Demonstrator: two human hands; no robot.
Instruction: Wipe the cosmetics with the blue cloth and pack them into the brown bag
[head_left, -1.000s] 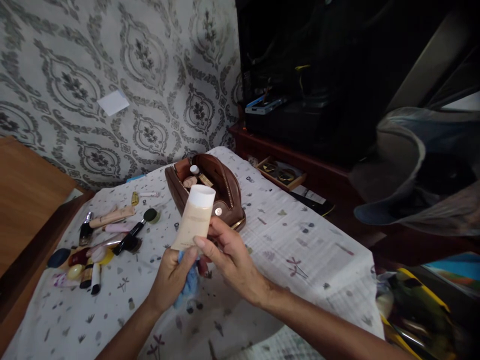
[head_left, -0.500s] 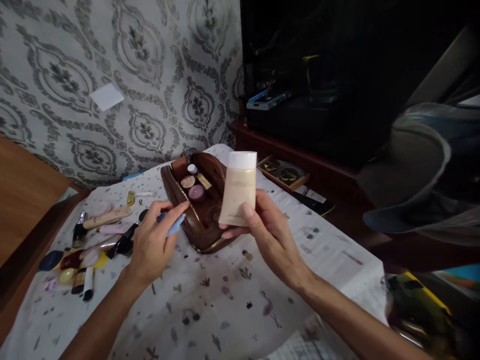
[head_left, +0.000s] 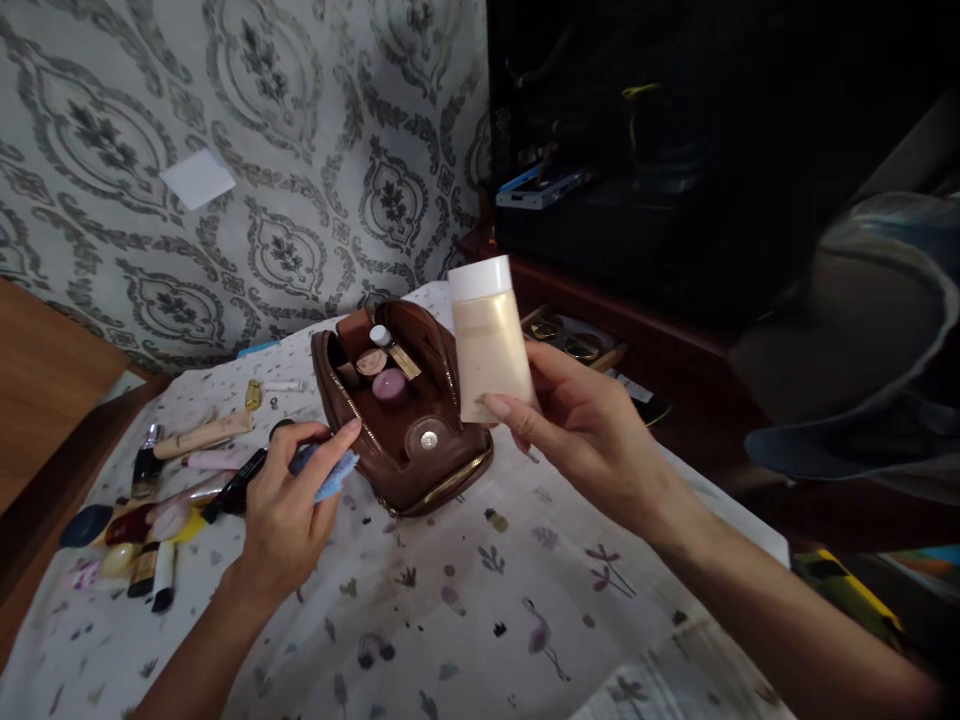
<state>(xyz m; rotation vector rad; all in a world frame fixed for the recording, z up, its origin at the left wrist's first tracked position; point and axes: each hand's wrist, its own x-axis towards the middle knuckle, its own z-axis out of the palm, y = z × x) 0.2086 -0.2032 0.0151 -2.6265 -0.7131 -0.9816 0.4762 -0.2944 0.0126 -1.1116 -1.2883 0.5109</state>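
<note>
Tube [head_left: 491,345], one, cream-coloured, white cap [head_left: 480,278] uppermost, slightly tilted; raised beside the open brown bag [head_left: 405,490], at the bag's two o'clock. Right hand [head_left: 600,440]: fingers closed on the tube's lower part, thumb across the front. Handling note, by judgement: a light, even grip low on the body suits a soft wall; hard squeezing might bend it, and the cap is best kept upright and clear of the bag's zip. Left hand [head_left: 285,520]: fingers pinching a blue cloth [head_left: 336,478] by the bag's eight o'clock edge; small, flat dabs would probably wipe best. Inside the bag: pink round item [head_left: 388,385] and other small pieces. Worktop [head_left: 427,660]: white printed cover; assorted cosmetics [head_left: 129,524] heaped at nine o'clock. Room: grey-patterned wall [head_left: 285,120] from ten to twelve, dark screen [head_left: 675,100] at one to two.
</note>
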